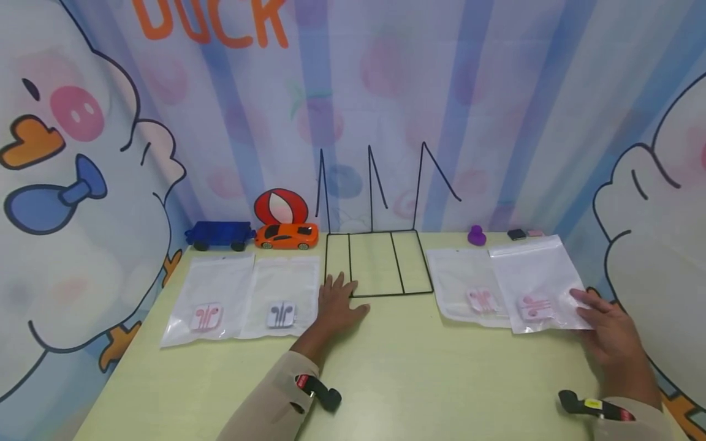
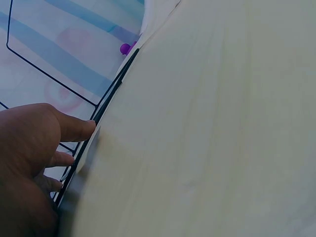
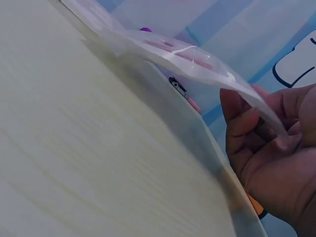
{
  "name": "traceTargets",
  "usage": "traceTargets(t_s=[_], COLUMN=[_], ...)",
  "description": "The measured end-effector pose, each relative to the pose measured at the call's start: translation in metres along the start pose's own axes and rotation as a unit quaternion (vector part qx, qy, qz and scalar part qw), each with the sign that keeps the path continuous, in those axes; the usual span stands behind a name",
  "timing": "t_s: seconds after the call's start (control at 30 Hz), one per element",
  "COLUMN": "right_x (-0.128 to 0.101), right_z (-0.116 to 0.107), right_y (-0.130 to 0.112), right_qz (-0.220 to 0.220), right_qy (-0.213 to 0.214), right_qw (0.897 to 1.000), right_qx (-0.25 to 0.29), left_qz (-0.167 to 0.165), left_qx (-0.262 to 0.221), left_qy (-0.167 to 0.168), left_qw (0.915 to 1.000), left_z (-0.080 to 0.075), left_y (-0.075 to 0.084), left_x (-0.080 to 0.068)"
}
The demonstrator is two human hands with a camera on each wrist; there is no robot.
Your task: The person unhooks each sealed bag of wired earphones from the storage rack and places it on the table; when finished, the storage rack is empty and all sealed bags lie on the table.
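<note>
Several clear bags of earphones lie on a pale green table. My right hand pinches the near right corner of the rightmost bag, which holds pink earphones and overlaps the bag beside it. The right wrist view shows this bag lifted off the table in my right hand. My left hand lies flat on the table, its fingertips at the front left corner of a black wire rack. In the left wrist view its fingers touch the rack wire. Two more bags lie to the left.
Along the back edge stand a blue toy truck, an orange toy car, a purple duck and two small flat items. A cartoon backdrop closes in the table on three sides.
</note>
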State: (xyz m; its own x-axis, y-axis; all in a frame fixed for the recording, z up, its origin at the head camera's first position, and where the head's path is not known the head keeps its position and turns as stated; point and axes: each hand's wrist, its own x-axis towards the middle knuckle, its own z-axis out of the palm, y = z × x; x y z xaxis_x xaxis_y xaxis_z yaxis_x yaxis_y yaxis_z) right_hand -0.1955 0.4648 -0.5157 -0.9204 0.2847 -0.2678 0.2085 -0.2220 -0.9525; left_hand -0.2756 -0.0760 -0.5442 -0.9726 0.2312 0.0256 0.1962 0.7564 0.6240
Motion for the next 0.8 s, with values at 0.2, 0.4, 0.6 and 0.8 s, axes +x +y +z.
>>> traceTargets(t_s=[0.2,0.4,0.6,0.8], right_x=[0.006,0.014,0.02,0.011], right_z=[0.006,0.004,0.003,0.008], right_y=[-0.001,0.005,0.009,0.009], right_qz=[0.042,-0.003,-0.066,-0.155], right_qy=[0.094,0.096,0.116,0.118], right_qw=[0.951,0.913,0.9,0.889], right_qx=[-0.292,-0.396,-0.416,-0.415], left_qz=[0.003,0.003,0.004,0.003], left_qx=[-0.001,-0.005,-0.006,-0.011], left_qy=[-0.002,-0.001,0.003,0.002], left_qw=[1.0,1.0,1.0,0.9999], left_z=[0.002,0.0,0.0,0.002], left_y=[-0.002,-0.003,-0.003,-0.001], left_x=[0.0,-0.001,0.0,-0.002])
